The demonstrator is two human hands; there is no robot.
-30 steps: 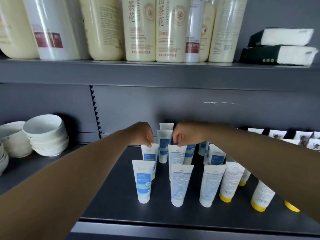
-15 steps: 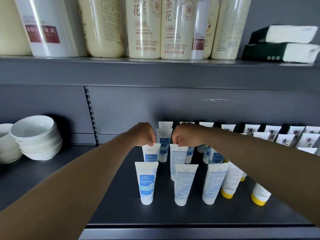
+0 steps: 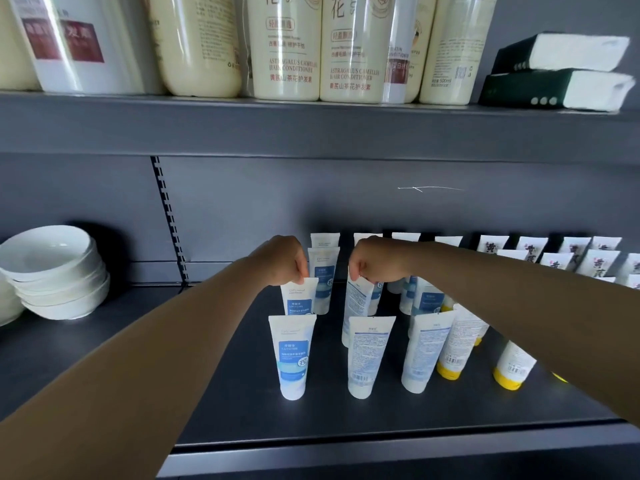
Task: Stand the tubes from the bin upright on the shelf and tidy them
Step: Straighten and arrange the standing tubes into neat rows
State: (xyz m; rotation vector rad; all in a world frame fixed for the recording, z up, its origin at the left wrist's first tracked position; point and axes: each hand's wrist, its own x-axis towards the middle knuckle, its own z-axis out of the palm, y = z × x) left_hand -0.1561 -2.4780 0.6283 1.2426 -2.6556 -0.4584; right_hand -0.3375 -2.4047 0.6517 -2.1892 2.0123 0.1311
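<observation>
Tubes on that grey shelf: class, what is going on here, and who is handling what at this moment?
A person is tidying white tubes that stand cap-down on the shelf. The left hand pinches the top of a blue-label tube in the second row. The right hand pinches the top of the neighbouring tube, which leans a little. More tubes stand in front and behind, some with yellow caps to the right. Bowls are stacked at the left.

glossy plastic tubes (image 3: 292, 358), matt shelf (image 3: 214, 393)
</observation>
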